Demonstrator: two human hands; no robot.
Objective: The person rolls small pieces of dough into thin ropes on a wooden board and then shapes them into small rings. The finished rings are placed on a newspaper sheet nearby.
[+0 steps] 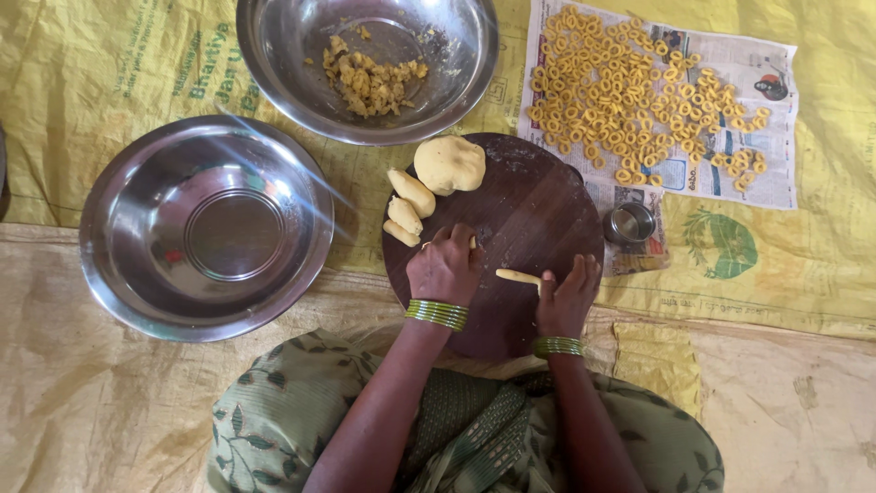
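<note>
My left hand [445,267] rests curled on a round dark wooden board [538,210], with a bit of dough showing under its fingers. On the same board, my right hand [568,292] presses on one end of a thin rolled dough strip [516,275]. A large dough ball [449,164] sits at the board's far edge. Three small tapered dough pieces [406,208] lie along its left rim. Both wrists wear green bangles.
An empty steel bowl [206,227] stands at the left. Another steel bowl [368,64] at the top holds dough crumbs. Several small dough rings [630,91] are spread on a newspaper at the upper right. A small steel cup [630,223] sits right of the board.
</note>
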